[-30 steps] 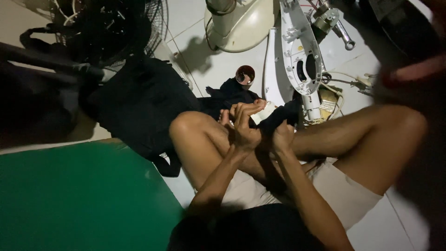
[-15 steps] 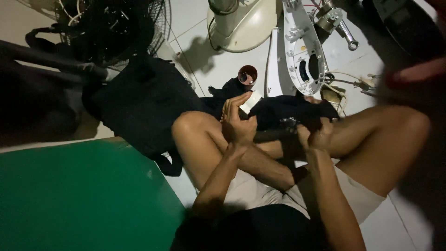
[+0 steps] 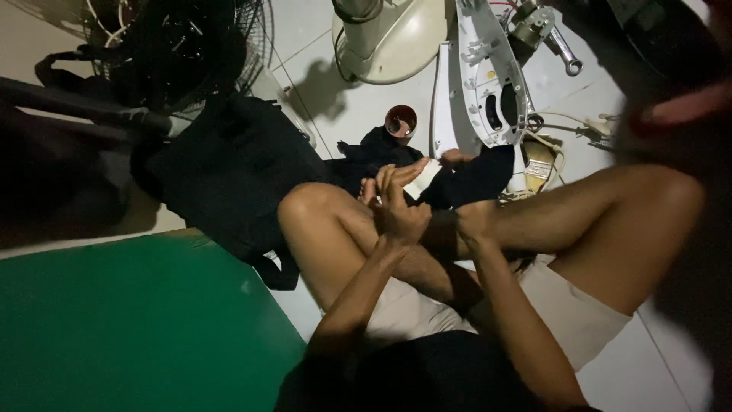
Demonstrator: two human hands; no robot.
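I sit cross-legged on the tiled floor with both hands over my shins. My left hand (image 3: 398,204) is raised with its fingers pointing up, pinching a small white piece (image 3: 422,180). My right hand (image 3: 474,223) is closed on the end of a black cloth (image 3: 476,175) that drapes over my foot towards the white piece. A dark stretch of the cloth runs between the two hands. The dim light hides what else the right hand's fingers cover.
A black bag (image 3: 229,168) lies left of my knee and a green mat (image 3: 130,328) at the lower left. Ahead are a small brown cup (image 3: 400,120), a cream fan base (image 3: 389,46), a white fan housing (image 3: 488,76), a metal motor part (image 3: 549,34), a black fan grille (image 3: 183,38) and loose wires (image 3: 564,122).
My right hand has pulled back left and down towards my shin, close beside the left hand. My left hand now holds the white piece up by the cloth.
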